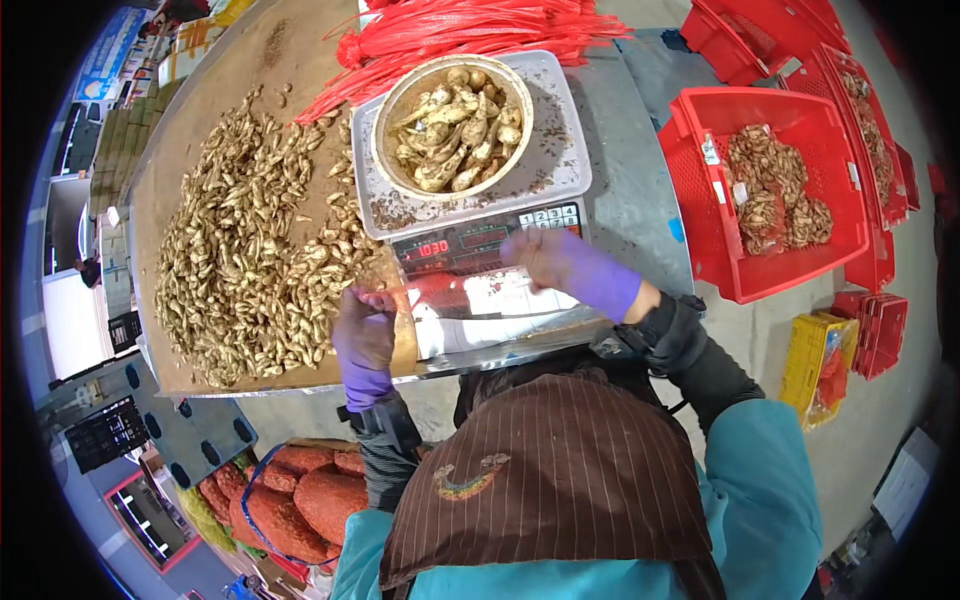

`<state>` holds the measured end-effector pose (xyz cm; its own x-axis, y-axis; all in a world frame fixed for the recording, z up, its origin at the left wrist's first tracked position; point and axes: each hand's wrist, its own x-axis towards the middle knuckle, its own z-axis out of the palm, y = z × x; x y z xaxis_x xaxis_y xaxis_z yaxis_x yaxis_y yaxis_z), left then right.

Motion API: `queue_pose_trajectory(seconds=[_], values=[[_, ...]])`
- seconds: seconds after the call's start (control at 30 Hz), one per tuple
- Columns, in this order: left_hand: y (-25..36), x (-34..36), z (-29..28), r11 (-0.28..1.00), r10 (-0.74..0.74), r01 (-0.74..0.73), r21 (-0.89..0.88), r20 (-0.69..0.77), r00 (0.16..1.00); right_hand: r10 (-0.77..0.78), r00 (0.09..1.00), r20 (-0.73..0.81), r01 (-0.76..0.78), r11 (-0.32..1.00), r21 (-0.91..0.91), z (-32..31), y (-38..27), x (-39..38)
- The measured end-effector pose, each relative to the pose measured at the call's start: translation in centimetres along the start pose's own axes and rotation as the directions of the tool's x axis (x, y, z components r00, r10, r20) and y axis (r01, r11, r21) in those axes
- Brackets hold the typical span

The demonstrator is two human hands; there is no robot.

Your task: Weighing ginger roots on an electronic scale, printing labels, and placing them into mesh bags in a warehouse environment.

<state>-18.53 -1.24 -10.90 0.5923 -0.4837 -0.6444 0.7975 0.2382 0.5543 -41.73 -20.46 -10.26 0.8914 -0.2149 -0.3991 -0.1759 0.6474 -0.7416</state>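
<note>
Both my hands wear purple gloves. My left hand (363, 338), at the table's near edge, is closed with its fingertips pinching one end of a red mesh bag (432, 297). The thin mesh stretches rightward, in front of the scale, toward my right hand (575, 268). That hand is blurred over the scale's keypad, so its grip is unclear. Beyond them, a digital scale (565, 130) with a lit red display carries a round cream bowl (378, 130). Inside the bowl lie several brownish long-necked bulbs (455, 135).
A wide heap of the same bulbs (240, 250) covers the table's left side. Red mesh bags (480, 30) are piled behind the scale. Red crates (790, 270) with bagged bulbs stand at right, near a yellow crate (810, 365). Filled orange-red sacks (330, 505) sit below left.
</note>
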Motion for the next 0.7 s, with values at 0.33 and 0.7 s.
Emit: queue_pose_trajectory(seconds=[0.33, 0.7], values=[[0.0, -0.3, 6.2, 0.921, -0.309, 0.234, 0.312, 0.217, 0.926, -0.071, 0.982, -0.177, 0.191, 0.354, 0.916, -3.8, -1.1, -0.5], [-0.5, 5.5, 13.6, 0.777, -0.198, 0.032, 0.629, 0.195, 0.961, -0.178, 0.954, -0.24, 0.213, 0.969, 0.129, -4.5, -7.3, -4.2]])
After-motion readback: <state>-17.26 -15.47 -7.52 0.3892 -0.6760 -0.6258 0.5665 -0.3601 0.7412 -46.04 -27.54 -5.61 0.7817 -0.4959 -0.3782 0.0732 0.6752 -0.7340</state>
